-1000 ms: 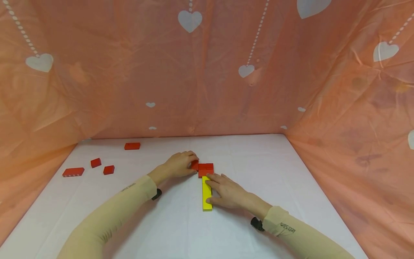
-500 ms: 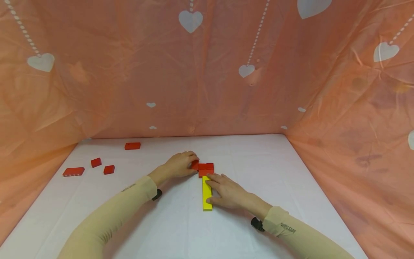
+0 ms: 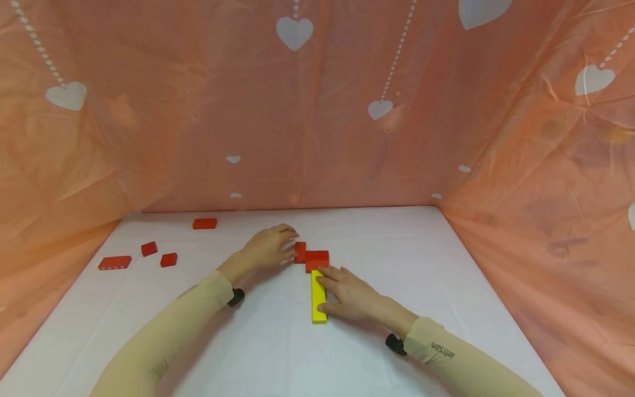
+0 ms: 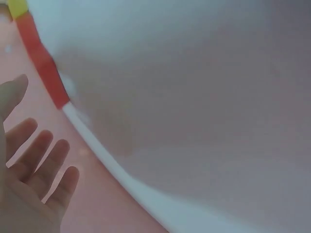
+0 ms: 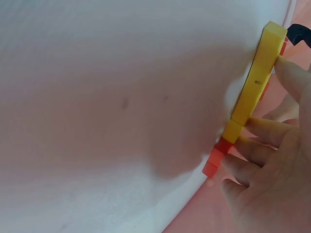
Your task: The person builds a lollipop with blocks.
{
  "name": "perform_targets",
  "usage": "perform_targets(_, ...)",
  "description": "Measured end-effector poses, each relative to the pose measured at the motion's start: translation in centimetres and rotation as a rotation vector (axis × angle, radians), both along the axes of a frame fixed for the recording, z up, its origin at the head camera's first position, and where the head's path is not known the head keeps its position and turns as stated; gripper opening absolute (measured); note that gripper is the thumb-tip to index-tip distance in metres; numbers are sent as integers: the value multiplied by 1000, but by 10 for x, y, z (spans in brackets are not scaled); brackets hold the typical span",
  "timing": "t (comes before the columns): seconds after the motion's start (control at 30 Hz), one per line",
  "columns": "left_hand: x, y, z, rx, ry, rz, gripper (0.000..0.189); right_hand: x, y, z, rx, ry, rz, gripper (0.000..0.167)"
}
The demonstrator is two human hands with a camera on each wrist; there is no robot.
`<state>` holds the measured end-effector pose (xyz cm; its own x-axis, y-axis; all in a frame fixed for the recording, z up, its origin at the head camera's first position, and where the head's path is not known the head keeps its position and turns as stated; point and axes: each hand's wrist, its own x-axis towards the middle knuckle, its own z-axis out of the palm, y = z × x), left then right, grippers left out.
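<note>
Just left of a red block (image 3: 300, 251) standing lengthwise, my left hand (image 3: 263, 248) hovers with its fingers parted and holding nothing. In the left wrist view the fingers of that hand (image 4: 34, 170) are loosely spread, apart from the red row (image 4: 44, 65). The lengthwise block meets the left side of two red blocks (image 3: 317, 261) laid one in front of the other. Toward the person runs a yellow bar (image 3: 318, 302), with a seam near its far end. My right hand (image 3: 351, 295) rests its extended fingertips and thumb along the bar's right side.
Toward the back left of the white table (image 3: 397, 264) lie a long red block with white dots (image 3: 114, 263), two small red blocks, one of them a tilted cube (image 3: 149, 249), and another red block (image 3: 204, 223). An orange curtain (image 3: 297, 121) with white hearts surrounds the table.
My left hand has let go of the lengthwise red block and drawn slightly back to the left, fingers opening. The right hand stays on the yellow bar.
</note>
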<state>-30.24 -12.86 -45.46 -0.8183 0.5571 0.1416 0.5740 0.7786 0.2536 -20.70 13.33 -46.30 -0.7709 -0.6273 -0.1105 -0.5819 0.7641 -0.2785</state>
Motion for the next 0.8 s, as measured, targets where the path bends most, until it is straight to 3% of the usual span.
perform_targets(0.27, -2, -31, 5, 96, -33, 117, 48, 1, 1, 1, -8, -5, -1, 70)
perform_targets(0.5, -3, -68, 6, 146, -21, 169, 48, 2, 2, 1, -11, -1, 3, 70)
perform_targets(0.8, 11, -121, 13, 187, -92, 305, 52, 2, 2, 3, -16, -4, 14, 70)
